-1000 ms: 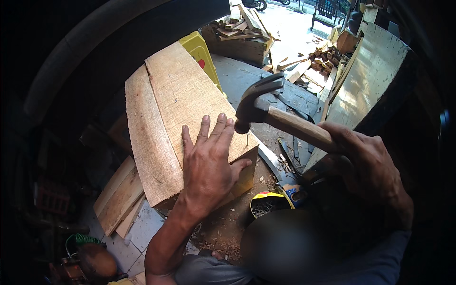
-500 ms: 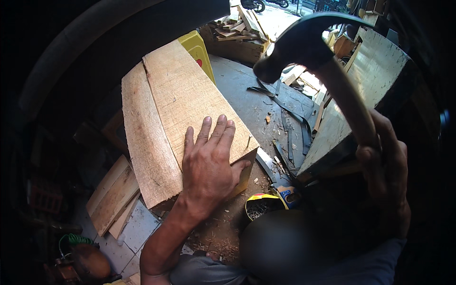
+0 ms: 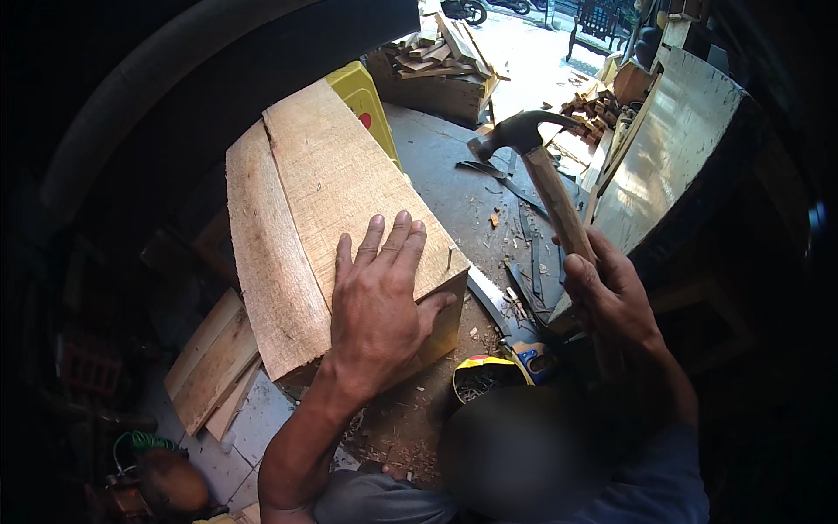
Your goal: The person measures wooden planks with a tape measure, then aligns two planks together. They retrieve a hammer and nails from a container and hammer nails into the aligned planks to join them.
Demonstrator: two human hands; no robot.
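Observation:
My left hand (image 3: pixel 378 301) lies flat on a pale wooden box (image 3: pixel 340 175), its fingers stretched toward the far side. The top is made of two boards with a dark seam between them. Close to the near right corner, a nail (image 3: pixel 450 256) stands partly out of the wood. My right hand (image 3: pixel 607 284) is wrapped round the wooden handle of a claw hammer (image 3: pixel 559 196). The dark hammer head is raised to the right of the box, apart from the nail.
A handsaw (image 3: pixel 493 301) lies right of the box, beside a yellow-rimmed container (image 3: pixel 491 382) of nails. Black strips (image 3: pixel 528 227) and wood chips litter the floor. Loose boards (image 3: pixel 214 358) lean at the left; a scrap-wood pile (image 3: pixel 441 48) stands behind. A pale worn panel (image 3: pixel 672 148) rises at the right.
The hammer has moved down and away from the view, toward the box, with my right hand still round it. My left hand stays flat on the box.

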